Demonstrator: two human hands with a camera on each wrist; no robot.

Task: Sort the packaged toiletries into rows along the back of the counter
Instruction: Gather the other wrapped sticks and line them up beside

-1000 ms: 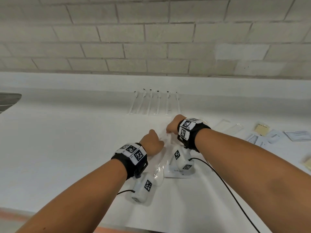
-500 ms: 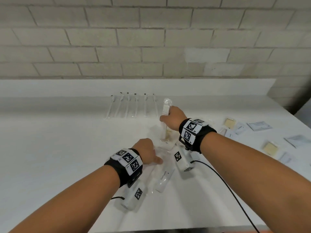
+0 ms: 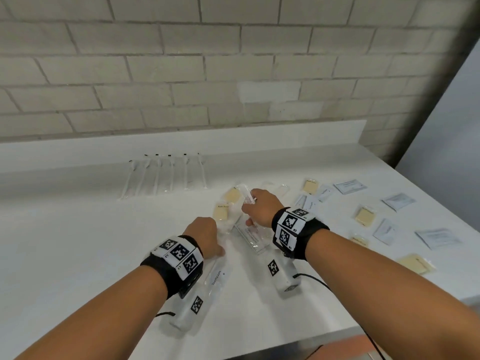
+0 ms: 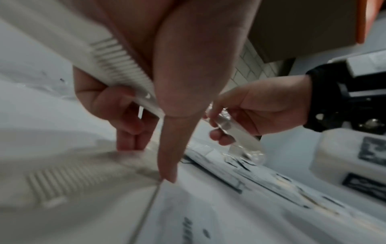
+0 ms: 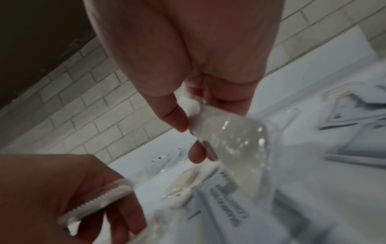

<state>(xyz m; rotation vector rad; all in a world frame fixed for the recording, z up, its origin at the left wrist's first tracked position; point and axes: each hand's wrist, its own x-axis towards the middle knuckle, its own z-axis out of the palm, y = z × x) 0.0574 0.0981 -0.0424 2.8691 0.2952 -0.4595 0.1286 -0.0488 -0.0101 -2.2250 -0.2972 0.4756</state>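
My right hand (image 3: 255, 209) holds a clear-wrapped white comb (image 3: 247, 197) a little above the counter; in the right wrist view its thumb and fingers (image 5: 173, 115) pinch the clear packet (image 5: 225, 132). My left hand (image 3: 205, 236) hovers over a small pile of packets and grips another wrapped white comb (image 4: 117, 66), with its index finger (image 4: 167, 156) pointing down onto the wrappers. A toothpaste packet (image 3: 217, 278) lies by the left wrist. Several wrapped toothbrushes (image 3: 166, 175) lie in a row at the back of the counter (image 3: 78, 242).
Two yellow soap packets (image 3: 228, 203) lie just beyond my hands. More soaps (image 3: 365, 216) and white sachets (image 3: 437, 237) are scattered over the right side. The backsplash (image 3: 181, 141) and a brick wall close off the back. The counter's front edge runs below my arms.
The right hand lifted a long clear packet out of the pile and now holds it lower and tilted. The left hand stayed over the pile. My view has swung to the right.
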